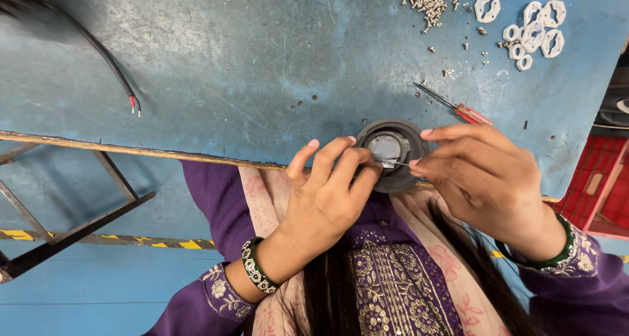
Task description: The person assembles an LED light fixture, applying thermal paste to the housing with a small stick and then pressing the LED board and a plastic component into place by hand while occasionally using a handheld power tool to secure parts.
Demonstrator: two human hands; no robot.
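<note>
Holding a round dark grey part (392, 154) at the near edge of the blue table (249, 67).

Left hand (327, 192) has its fingers clamped on the part's rim; right hand (481, 172) pinches a thin metal piece (395, 161) against its centre. A red-handled screwdriver (458, 106), loose screws (427, 0) and white plastic rings (534, 28) lie behind.

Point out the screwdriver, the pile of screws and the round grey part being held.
screwdriver (473, 114): head view, on its red handle.
pile of screws (426, 0): head view, middle of the heap.
round grey part (391, 146): head view, on its inner disc.
</note>
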